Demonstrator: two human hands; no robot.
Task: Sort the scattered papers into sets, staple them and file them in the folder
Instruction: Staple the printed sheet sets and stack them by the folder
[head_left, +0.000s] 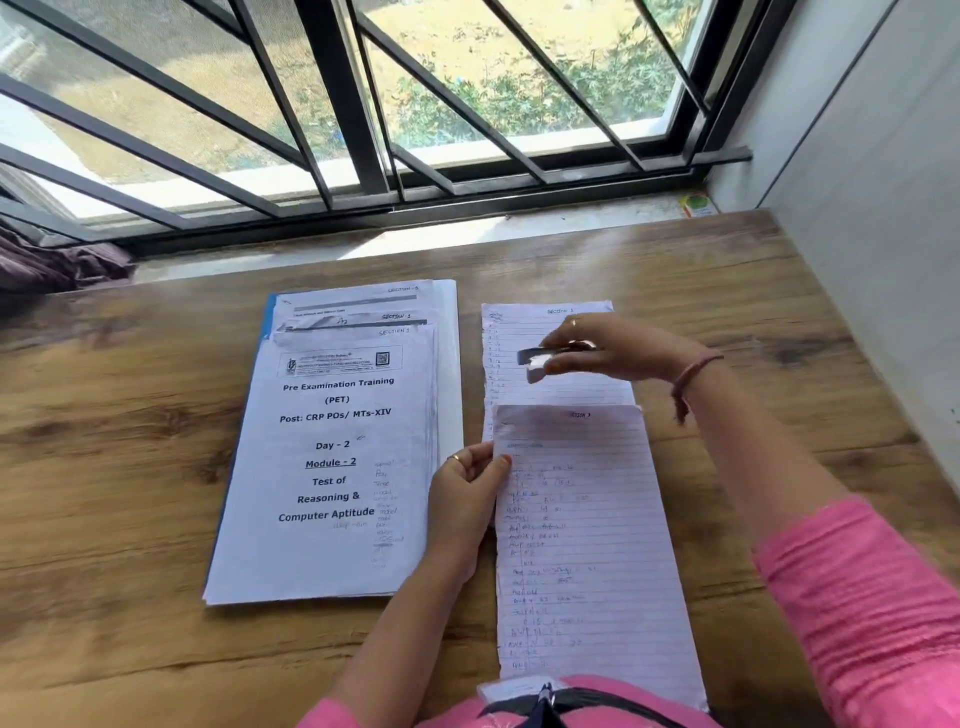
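papers lie in two groups on the wooden table (130, 415) below a barred window (363, 104). on the left, a printed set (332, 467) headed "pre examination training (pet)" sits on top of other sheets marked "section" in handwriting at their upper corners, all stacked on a folder (451, 364) whose blue edge shows along the left side and whose pale flap shows along the right. just to the right of the folder lie two lined handwritten sheets: the far lined sheet (524, 322) flat on the table, and the near lined sheet (587, 545), which overlaps the far one's lower part and runs down toward the person's body. the left hand (467, 499) pinches the left edge of the near lined sheet close to its top corner, thumb on top and fingers curled beneath, with a ring on one finger. the right hand (602, 348) hovers above the far lined sheet, fingers curled round a small stapler (540, 358) that is blurred, its dark metal top and pale body pointing left; whether the stapler touches the paper cannot be told. a thread bracelet (691, 374) circles the right wrist, and pink sleeves (857, 597) cover the arms. on the sill in the far right corner stands a small green and white object (698, 206), and a dark purple cloth (57, 265) lies bunched at the far left.
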